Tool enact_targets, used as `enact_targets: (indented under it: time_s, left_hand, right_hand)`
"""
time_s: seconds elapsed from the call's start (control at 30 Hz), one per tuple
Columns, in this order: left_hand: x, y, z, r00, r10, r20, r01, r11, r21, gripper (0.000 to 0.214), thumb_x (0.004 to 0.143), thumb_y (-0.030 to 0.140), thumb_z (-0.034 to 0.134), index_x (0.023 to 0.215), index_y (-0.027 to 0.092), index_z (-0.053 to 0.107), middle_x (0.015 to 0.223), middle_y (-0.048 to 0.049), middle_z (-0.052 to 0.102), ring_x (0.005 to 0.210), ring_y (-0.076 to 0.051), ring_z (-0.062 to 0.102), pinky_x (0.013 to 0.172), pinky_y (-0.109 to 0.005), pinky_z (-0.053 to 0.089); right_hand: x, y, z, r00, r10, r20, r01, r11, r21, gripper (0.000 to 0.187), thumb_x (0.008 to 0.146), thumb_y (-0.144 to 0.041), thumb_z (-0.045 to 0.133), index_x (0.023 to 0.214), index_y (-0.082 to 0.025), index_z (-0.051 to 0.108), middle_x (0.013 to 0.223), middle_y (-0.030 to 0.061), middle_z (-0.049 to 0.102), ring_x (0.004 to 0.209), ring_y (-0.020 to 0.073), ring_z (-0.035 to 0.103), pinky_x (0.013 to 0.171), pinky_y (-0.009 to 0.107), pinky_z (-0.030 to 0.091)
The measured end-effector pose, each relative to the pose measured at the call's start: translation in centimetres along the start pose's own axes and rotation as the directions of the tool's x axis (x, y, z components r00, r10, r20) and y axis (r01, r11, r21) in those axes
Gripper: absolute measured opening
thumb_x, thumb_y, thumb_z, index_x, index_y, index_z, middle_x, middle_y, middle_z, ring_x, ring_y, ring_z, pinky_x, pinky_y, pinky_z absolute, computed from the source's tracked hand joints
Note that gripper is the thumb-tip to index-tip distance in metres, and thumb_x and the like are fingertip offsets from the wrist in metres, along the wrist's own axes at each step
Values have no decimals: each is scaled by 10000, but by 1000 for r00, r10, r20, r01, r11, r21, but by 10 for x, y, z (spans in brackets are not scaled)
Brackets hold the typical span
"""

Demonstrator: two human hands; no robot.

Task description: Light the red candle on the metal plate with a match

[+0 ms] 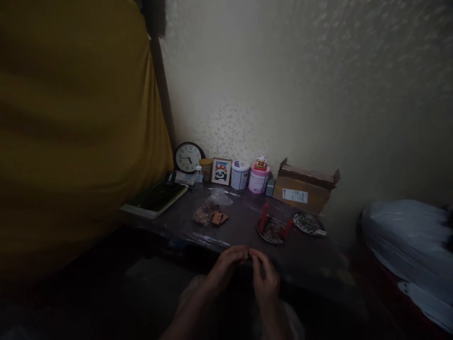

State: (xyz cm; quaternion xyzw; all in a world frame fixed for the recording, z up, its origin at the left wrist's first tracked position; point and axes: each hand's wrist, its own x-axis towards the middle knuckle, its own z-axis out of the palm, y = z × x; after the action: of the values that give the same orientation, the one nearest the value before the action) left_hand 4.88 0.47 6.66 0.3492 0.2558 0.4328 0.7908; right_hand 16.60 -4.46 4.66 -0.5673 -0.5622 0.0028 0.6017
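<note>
On the head view, we're at the table's (242,210) near edge: left hand (225,267) and right hand (266,279), fingertips pinched together, hold a small piece (247,254) between them, neither clearly nearer, its long axis too dim for us. Orange-brown blocks (217,217) lie beyond, leftward.

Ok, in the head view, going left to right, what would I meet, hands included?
Yellow cloth → round clock → left hand → right hand → rightmost round dish → pale plastic-looking bundle.
</note>
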Motion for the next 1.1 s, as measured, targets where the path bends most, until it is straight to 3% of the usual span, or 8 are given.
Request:
enact_targets:
  time_s: [0.13, 0.3, 0.57, 0.8, 1.0, 1.1]
  left_hand:
    - [-2, -1, -6, 999, -27, 19, 27, 1000, -14, 304, 644, 239, 721, 931, 144, 682, 915, -82, 724, 895, -196, 628, 881, -319, 409]
    - [-3, -2, -12, 999, -49, 2, 49, 999, -11, 265, 667, 262, 720, 916, 181, 677, 907, -32, 738, 883, -149, 642, 891, -272, 409]
    - [-9, 6, -2, 999, -23, -36, 23, 1000, -9, 277, 679, 256, 711, 937, 164, 667, 910, -49, 738, 864, -151, 654, 835, -258, 452]
    - [-11, 7, 8, 998, 26, -64, -29, 999, -46, 235, 659, 258, 726, 864, 154, 676, 846, -44, 741, 816, -139, 658, 810, -241, 459]
    - [-10, 8, 11, 995, 49, -81, -54, 996, -64, 230, 662, 261, 723, 854, 148, 669, 827, -58, 742, 808, -154, 663, 809, -260, 461]
    - [-10, 10, 14, 994, 63, -85, -69, 995, -69, 237, 654, 264, 729, 852, 148, 671, 827, -57, 742, 800, -153, 662, 807, -264, 459]
  right_hand:
    - [3, -8, -1, 998, 8, -54, -9, 1000, -6, 168, 869, -263, 501, 917, -197, 648, 872, 49, 720, 800, 166, 678, 725, 270, 538]
    - [6, -16, -2, 999, 28, -19, -28, 1000, 11, 175, 883, -228, 473, 931, -216, 641, 878, 25, 714, 828, 143, 669, 758, 253, 530]
    - [11, -27, -8, 995, -87, -46, 88, 996, 26, 188, 892, -153, 455, 968, -217, 614, 913, 36, 690, 888, 138, 640, 802, 275, 513]
    - [16, -20, -10, 984, -171, -48, 168, 984, -57, 173, 883, -138, 471, 958, -202, 614, 887, 49, 685, 855, 144, 642, 771, 282, 521]
    - [21, -36, -20, 956, -230, -185, 231, 973, -14, 203, 849, -99, 512, 996, -205, 604, 922, 57, 681, 896, 159, 635, 799, 316, 510]
    - [20, -19, -13, 983, -170, -75, 170, 985, -10, 164, 844, -185, 524, 955, -214, 642, 897, 54, 702, 872, 175, 647, 802, 332, 508]
